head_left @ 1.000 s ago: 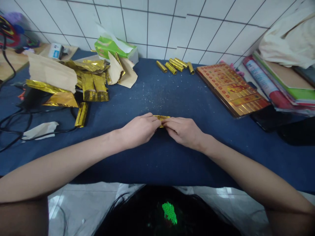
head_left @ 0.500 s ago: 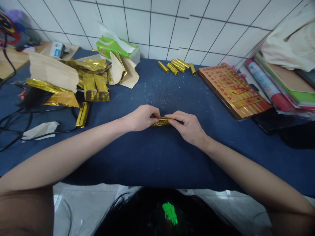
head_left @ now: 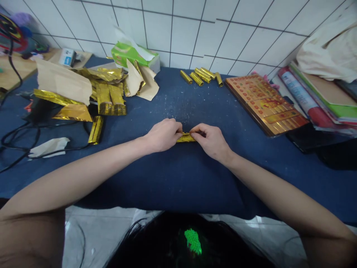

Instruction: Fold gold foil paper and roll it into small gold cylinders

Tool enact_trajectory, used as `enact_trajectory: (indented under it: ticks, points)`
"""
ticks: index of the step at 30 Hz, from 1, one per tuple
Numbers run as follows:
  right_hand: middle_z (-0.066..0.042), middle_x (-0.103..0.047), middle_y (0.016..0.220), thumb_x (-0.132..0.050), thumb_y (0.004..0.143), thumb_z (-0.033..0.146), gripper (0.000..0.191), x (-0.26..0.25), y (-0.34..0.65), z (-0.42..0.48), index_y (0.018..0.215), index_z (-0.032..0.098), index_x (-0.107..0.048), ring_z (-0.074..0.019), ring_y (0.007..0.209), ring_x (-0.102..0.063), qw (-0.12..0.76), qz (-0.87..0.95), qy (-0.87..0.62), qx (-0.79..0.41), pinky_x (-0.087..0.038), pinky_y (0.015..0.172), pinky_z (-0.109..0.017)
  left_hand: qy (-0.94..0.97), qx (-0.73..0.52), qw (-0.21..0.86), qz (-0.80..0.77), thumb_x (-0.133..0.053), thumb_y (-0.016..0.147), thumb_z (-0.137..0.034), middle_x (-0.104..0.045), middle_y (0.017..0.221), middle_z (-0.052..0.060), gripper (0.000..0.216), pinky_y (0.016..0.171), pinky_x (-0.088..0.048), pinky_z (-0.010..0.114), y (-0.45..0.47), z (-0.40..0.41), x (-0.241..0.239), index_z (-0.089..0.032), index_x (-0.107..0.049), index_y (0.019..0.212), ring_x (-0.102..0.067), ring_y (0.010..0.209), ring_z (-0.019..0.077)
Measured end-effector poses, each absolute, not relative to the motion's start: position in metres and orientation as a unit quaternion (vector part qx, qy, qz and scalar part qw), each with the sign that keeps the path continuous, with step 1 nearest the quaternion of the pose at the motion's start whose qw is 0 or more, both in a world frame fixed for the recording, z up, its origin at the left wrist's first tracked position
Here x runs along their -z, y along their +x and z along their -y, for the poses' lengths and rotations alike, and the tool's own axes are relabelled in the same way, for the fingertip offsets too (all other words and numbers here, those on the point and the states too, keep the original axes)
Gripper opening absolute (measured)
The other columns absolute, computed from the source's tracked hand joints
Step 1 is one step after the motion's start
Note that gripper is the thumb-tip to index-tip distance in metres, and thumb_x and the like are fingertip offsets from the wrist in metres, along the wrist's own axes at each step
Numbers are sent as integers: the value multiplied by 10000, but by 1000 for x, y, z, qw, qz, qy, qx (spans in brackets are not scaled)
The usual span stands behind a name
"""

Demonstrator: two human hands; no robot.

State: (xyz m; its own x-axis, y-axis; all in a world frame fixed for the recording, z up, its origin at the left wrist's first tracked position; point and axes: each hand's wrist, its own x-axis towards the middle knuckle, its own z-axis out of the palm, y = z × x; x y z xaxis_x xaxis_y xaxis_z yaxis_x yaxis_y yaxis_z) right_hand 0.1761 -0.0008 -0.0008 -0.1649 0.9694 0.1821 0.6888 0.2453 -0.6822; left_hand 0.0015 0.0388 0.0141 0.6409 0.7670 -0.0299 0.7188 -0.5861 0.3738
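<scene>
A small rolled piece of gold foil paper (head_left: 186, 138) lies between my two hands on the blue cloth table (head_left: 178, 175). My left hand (head_left: 164, 134) pinches its left end with closed fingers. My right hand (head_left: 211, 141) pinches its right end, fingers curled. Only the middle of the roll shows between the fingertips.
Several finished gold rolls (head_left: 201, 75) lie at the back by the tiled wall. A heap of gold foil sheets and brown paper (head_left: 92, 91) sits at the left, one gold roll (head_left: 96, 129) beside it. A gold printed board (head_left: 266, 102), stacked books (head_left: 320, 96) and black cables (head_left: 19, 137) flank the table.
Both hands shifted slightly away from me with the gold piece; it went from a flat strip hidden under the fingers to a roll pinched at both ends.
</scene>
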Motion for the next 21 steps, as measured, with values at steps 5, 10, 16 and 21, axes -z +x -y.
enact_trajectory:
  ticks: [5, 10, 16, 21]
  points:
    - [-18, -653, 760, -502, 760, 160, 143, 2, 176, 1, 786, 175, -642, -149, 690, -589, 296, 724, -585, -215, -448, 646, -291, 900, -84, 149, -401, -435, 810, -215, -561, 811, 57, 168, 724, -439, 332, 2, -37, -11, -164, -592, 778, -520, 807, 190]
    - [-12, -605, 756, -502, 761, 159, 136, 3, 176, 4, 754, 184, -636, -139, 681, -557, 291, 736, -586, -174, -431, 634, -287, 904, -60, 150, -396, -401, 832, -225, -574, 797, 47, 185, 713, -437, 319, 4, -34, -14, -170, -573, 793, -534, 803, 189]
    - [-17, -588, 843, -513, 769, 167, 117, 4, 178, 4, 745, 189, -625, -129, 703, -545, 293, 740, -580, -172, -428, 630, -275, 909, -70, 135, -389, -388, 845, -220, -582, 776, 44, 167, 682, -432, 315, 4, -28, -10, -165, -538, 797, -544, 768, 193]
    - [-5, -589, 823, -524, 780, 202, 132, 3, 178, 4, 849, 197, -638, -121, 677, -532, 248, 750, -592, -158, -419, 622, -270, 907, -89, 122, -394, -430, 841, -217, -586, 786, 41, 110, 661, -426, 304, 3, -24, -7, -161, -525, 841, -539, 776, 197]
